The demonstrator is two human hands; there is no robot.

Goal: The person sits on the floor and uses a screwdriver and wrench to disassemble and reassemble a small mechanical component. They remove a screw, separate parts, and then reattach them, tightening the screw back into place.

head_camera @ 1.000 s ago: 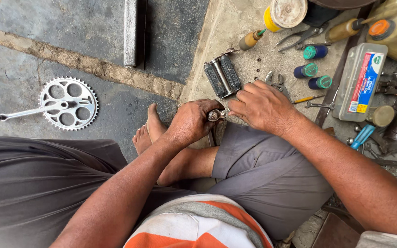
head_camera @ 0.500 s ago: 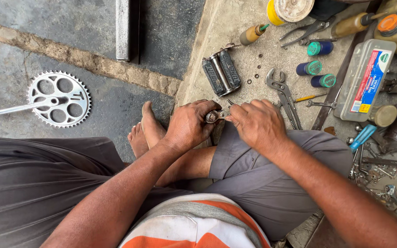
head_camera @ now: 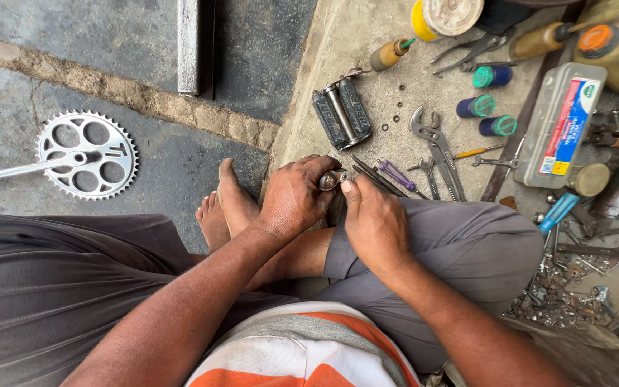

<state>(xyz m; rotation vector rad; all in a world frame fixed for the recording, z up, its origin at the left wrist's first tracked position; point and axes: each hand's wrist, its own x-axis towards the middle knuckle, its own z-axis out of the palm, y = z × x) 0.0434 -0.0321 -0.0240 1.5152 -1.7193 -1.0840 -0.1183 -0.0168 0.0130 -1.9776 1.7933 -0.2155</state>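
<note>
Head view: your left hand [head_camera: 296,197] is closed around a small round metal part [head_camera: 329,180], held over your knee, and your right hand [head_camera: 374,222] pinches its end with thumb and fingertips. Just beyond lie a black pedal [head_camera: 342,112], loose washers and wrenches [head_camera: 435,140] on the concrete. The chainring with crank [head_camera: 87,154] lies well apart on the left, unattached. How far the part is assembled, you cannot tell.
</note>
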